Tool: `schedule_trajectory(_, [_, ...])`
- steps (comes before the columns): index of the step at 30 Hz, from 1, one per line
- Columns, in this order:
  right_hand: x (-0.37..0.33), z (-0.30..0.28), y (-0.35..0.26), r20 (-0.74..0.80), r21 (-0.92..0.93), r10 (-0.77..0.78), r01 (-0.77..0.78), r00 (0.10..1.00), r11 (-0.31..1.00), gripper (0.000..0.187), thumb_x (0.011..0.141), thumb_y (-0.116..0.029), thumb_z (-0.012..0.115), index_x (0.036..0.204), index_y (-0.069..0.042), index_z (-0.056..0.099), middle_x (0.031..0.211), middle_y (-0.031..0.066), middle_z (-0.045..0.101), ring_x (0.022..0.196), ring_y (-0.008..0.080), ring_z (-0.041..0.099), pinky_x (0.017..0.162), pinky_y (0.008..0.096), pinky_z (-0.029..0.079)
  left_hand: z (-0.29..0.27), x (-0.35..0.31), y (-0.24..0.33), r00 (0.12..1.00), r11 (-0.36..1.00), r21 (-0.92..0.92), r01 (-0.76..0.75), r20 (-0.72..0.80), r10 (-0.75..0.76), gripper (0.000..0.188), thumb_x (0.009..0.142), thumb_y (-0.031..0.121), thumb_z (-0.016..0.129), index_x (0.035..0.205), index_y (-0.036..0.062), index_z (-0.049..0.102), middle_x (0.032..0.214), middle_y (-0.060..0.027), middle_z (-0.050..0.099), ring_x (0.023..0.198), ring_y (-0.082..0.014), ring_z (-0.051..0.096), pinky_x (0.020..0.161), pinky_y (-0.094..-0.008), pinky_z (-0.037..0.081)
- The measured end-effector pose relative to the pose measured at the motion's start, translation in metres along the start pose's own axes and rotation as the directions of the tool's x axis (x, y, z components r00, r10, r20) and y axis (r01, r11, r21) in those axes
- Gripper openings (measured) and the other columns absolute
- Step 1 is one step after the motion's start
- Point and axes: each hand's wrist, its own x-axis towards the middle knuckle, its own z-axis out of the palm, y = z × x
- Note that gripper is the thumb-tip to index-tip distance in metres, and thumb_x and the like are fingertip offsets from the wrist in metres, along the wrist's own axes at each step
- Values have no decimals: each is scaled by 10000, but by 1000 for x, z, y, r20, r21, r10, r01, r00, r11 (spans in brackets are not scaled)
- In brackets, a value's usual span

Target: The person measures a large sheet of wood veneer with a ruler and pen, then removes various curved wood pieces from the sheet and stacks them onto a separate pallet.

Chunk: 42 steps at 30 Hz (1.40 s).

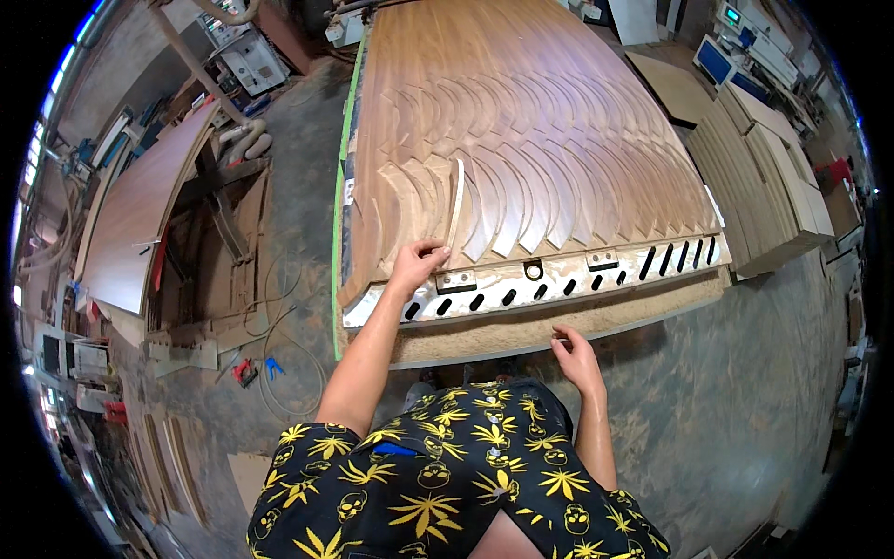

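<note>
A wood-grain panel (447, 37) lies on the machine bed, cut into rows of curved crescent pieces (512, 210). Near its front left, one crescent-shaped wooden piece (457, 200) is tipped up on edge, showing a pale side. My left hand (414, 268) is closed at the near end of that piece, thumb and fingers pinching it. Lower and to the right, my right hand (577, 359) hangs over the sawdust-covered front ledge (466, 347). Its fingers are loosely bent and apart, with nothing in them.
A white slotted metal strip (559, 284) runs along the bed's front edge. To the right stands a stack of boards (754, 177). At left a wood-grain board (144, 205) rests on a frame. On the floor lie a cable, a red tool (245, 373) and a blue air gun (273, 367).
</note>
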Motion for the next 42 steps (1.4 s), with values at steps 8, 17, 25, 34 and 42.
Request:
schedule_trajectory(8, [8,9,-2,36,44,-27,26,999,999,372,960,-169,659,1307,-37,632,1141,156,719,988,255,700,865,364,547,1,-6,-30,997,972,-223,78,31,-73,473,942,298,763,1257,-42,665,1055,-54,707,889,-115,643,813,-290,528])
schedule_trajectory(17, [10,14,-6,81,20,20,-22,996,1000,383,964,-179,651,1317,-32,624,1166,149,706,1043,250,687,889,366,539,-10,-20,-27,971,913,-339,227,156,-183,306,969,319,715,1106,46,691,910,15,668,856,-125,644,830,-280,536])
schedule_trajectory(25, [10,20,-15,82,40,-17,14,996,999,352,978,-150,651,1300,-10,626,1104,98,704,963,167,650,830,315,532,-27,-8,-50,955,731,-633,254,285,-86,224,957,276,701,1048,74,669,993,-61,704,932,-188,681,945,-375,565])
schedule_trajectory(34, [8,20,-21,88,30,25,-28,996,999,366,976,-173,650,1316,-42,628,1145,115,708,991,215,679,829,349,542,-12,-17,-30,919,473,-817,329,393,41,488,954,293,679,1342,19,566,1168,-149,709,1075,-244,695,1008,-386,547])
schedule_trajectory(42, [8,18,-27,110,-8,10,-9,994,1000,362,983,-159,641,1315,-16,617,1139,109,706,992,180,661,830,315,533,-19,-34,6,982,994,-90,66,184,-49,609,911,290,786,1373,-49,579,1095,-113,726,987,-163,697,845,-324,567])
